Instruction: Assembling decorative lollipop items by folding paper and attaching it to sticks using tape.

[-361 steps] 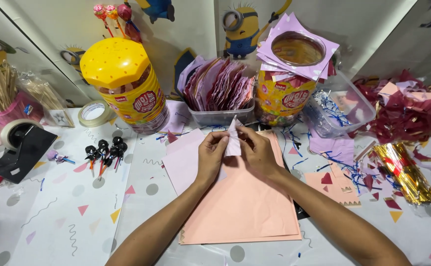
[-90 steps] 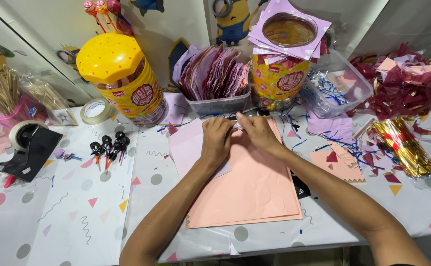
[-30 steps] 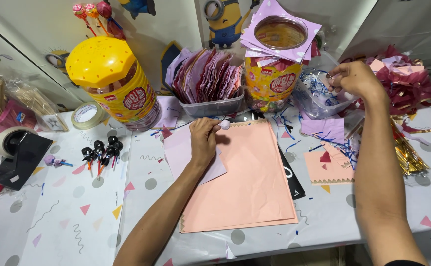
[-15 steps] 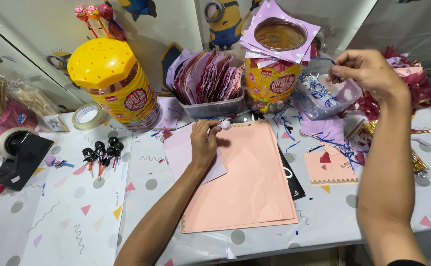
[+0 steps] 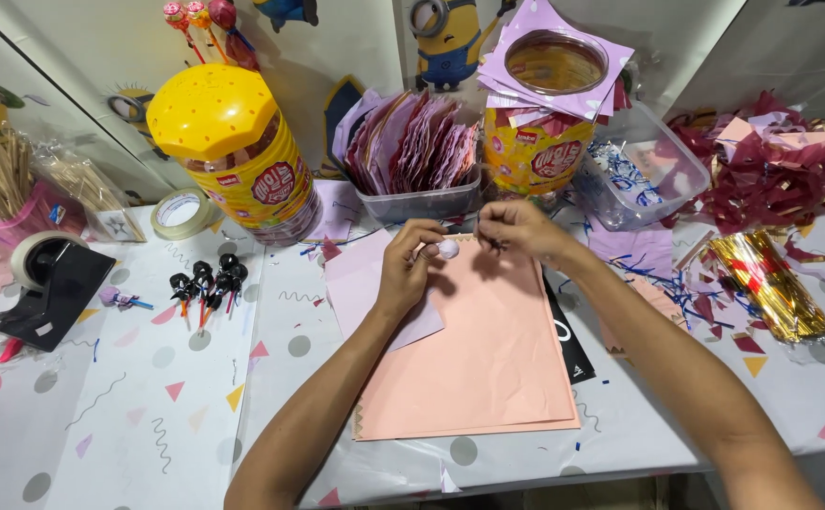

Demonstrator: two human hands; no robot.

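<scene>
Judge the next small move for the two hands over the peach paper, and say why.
Probably the right hand should bring its thin blue twist tie to the neck of the small pale wrapped ball and wind it on. The left hand pinches that ball above the peach paper stack, and the two hands almost touch, the tie close beside the ball.

Far edge of the desk [image 5: 129, 416] is walled by a yellow jar [image 5: 238, 156], a paper tub [image 5: 417, 194], a second jar [image 5: 540, 142] and a clear box [image 5: 648, 179]. Left: tape dispenser [image 5: 49, 288] and black clips [image 5: 207, 281]. Right: gold ties [image 5: 771, 297]. Open passage lies near left, across bare desk, and over the flat pink sheets [image 5: 488, 359].
</scene>
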